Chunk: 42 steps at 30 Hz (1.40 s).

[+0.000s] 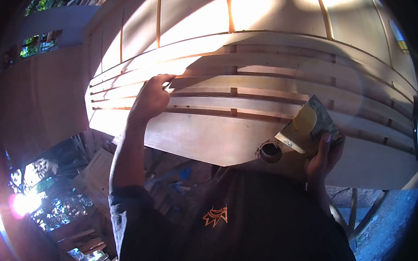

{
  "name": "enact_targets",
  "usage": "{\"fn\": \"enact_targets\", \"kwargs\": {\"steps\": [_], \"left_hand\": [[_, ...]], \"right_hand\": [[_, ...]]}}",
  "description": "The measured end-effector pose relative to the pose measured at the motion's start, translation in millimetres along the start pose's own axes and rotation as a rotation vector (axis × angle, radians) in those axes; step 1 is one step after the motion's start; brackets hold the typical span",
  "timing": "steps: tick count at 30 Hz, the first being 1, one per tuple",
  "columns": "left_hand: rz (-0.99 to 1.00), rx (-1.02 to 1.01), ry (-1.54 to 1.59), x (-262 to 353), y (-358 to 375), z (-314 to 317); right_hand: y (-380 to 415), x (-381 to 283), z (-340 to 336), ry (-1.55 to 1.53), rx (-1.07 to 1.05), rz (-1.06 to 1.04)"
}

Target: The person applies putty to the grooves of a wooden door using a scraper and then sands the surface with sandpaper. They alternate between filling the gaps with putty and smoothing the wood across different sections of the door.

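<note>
My left hand [152, 98] is closed in a pinch over the long pale wooden slats [202, 82], at their sunlit left part. A small pale thing shows at its fingertips, too small to name. On the right, my right hand [329, 154] grips a flat piece [291, 141] with a smear of yellowish paste [305, 121] on it. This piece is tilted above the lower part of the wooden panel [209, 135]. Narrow dark gaps with short crosspieces run between the slats.
A round hole [270, 152] with a rough rim is near my dark shirt [231, 223]. Upright panels [190, 19] stand beyond the slats. A large brown board [40, 100] is at the left. Wood pieces [85, 241] lie at the lower left, beside strong sun glare.
</note>
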<state>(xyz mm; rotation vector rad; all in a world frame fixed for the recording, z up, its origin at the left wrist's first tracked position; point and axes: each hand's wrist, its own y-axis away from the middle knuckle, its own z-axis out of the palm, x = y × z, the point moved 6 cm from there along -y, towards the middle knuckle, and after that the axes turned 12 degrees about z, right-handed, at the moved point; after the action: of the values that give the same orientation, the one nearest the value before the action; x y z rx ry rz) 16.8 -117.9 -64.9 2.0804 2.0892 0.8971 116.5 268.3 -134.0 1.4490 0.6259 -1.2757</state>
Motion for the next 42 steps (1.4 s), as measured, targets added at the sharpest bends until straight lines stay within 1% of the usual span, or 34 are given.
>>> {"fn": "enact_targets", "kwargs": {"steps": [3, 4, 7, 8, 11, 14, 17, 18, 19, 21, 22, 25, 26, 29, 31, 33, 35, 37, 39, 42], "left_hand": [[-0.025, 0.036, -0.185, 19.8, -2.7, 5.9], [-0.065, 0.01, -0.206, 30.0, -2.1, 6.2], [-0.097, 0.021, -0.064, 24.3, 0.0, 15.1], [0.025, 0.106, -0.08, 20.2, 2.6, 19.2], [0.005, 0.087, -0.098, 31.2, 5.2, 16.8], [-0.012, 0.067, 0.007, 37.4, 4.0, 21.4], [0.02, 0.007, 0.09, 52.5, 6.3, 28.1], [-0.002, -0.053, 0.228, 44.0, 6.2, 26.5], [-0.038, -0.091, 0.229, 41.7, 4.3, 18.6], [-0.094, 0.01, 0.216, 24.5, 3.9, 3.3], [-0.104, 0.017, 0.203, 21.0, 3.2, 5.1], [0.064, 0.002, -0.001, 43.6, 2.0, 24.6], [0.122, -0.06, 0.102, 56.3, 6.4, 28.9], [0.21, -0.054, 0.083, 41.8, 12.7, 18.9], [0.138, 0.046, 0.058, 29.1, 18.9, -5.8], [0.348, 0.154, -0.104, 17.1, 27.5, -8.7], [0.429, 0.183, -0.115, 13.3, 29.5, 3.2], [0.554, 0.208, -0.291, 4.0, 32.2, 27.1], [0.572, 0.318, -0.297, -4.2, 36.3, 38.5], [0.545, 0.318, -0.295, -6.8, 36.8, 41.9]], "right_hand": [[1.9, 0.2, 0.6, 0.004, 0.016, 0.008], [1.1, 0.5, 0.8, -0.003, 0.018, 0.001], [1.7, 1.1, -2.9, 0.018, 0.039, 0.0], [1.4, 1.1, -3.7, 0.033, 0.041, -0.001], [2.0, 2.8, -2.6, 0.023, 0.024, -0.004], [3.3, 0.9, 0.5, -0.02, 0.041, 0.006], [3.5, 0.9, -0.3, -0.01, 0.042, 0.027], [2.7, -0.9, 1.4, -0.012, 0.052, 0.014], [2.4, -2.7, 4.2, -0.013, 0.063, 0.005], [3.2, -2.6, 4.3, -0.018, 0.076, 0.006], [3.9, -1.1, 2.1, -0.018, 0.074, 0.015], [2.8, 0.6, -1.4, 0.017, 0.068, 0.04], [4.3, 1.4, -1.9, 0.034, 0.067, 0.052], [2.0, -0.4, -1.5, 0.024, 0.042, 0.01], [2.7, 1.5, -2.2, 0.003, 0.064, 0.018], [2.9, 2.6, -2.5, 0.012, 0.069, 0.024], [3.5, 4.1, -5.1, 0.046, 0.06, 0.029], [5.4, 3.6, -6.7, 0.082, 0.093, 0.019], [3.9, 3.4, -4.9, 0.1, 0.127, 0.022], [5.9, 3.0, -4.5, 0.104, 0.167, 0.046]]}}
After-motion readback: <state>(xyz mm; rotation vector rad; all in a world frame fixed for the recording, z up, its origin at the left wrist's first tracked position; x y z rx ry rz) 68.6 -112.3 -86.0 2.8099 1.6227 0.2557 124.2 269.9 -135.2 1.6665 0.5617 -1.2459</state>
